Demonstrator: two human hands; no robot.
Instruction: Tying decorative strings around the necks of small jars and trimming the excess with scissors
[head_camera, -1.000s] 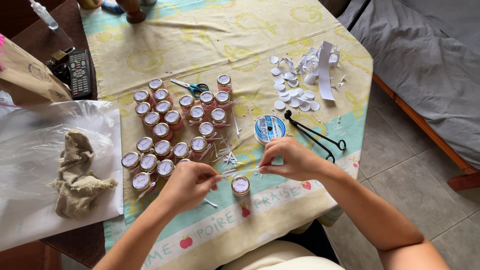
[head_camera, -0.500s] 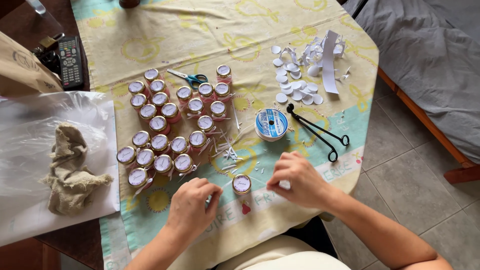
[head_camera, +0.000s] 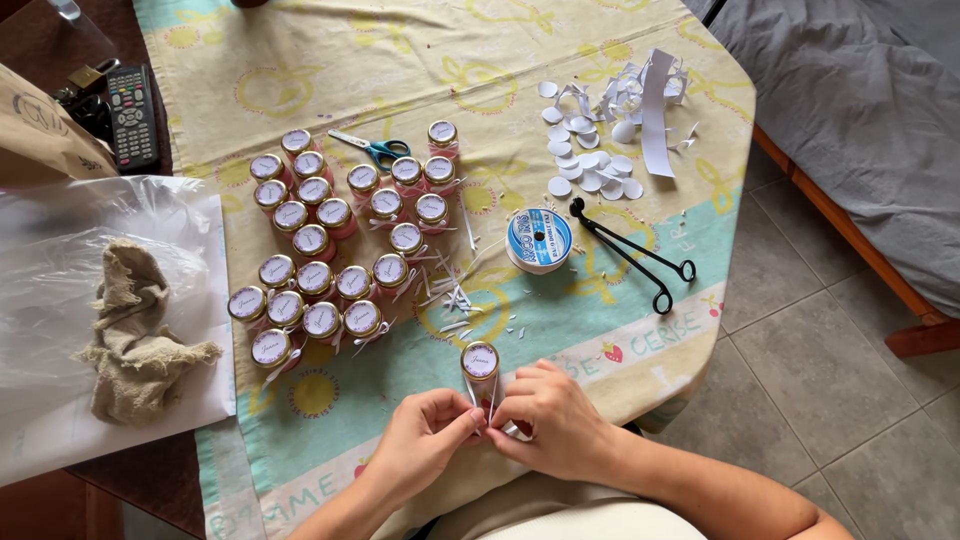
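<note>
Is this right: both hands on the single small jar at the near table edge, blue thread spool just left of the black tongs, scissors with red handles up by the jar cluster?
Not quite. The head view shows the scissors have teal-blue handles, not red. The rest holds: left hand and right hand meet at the single small jar, and the blue thread spool lies just left of the black tongs.
</note>
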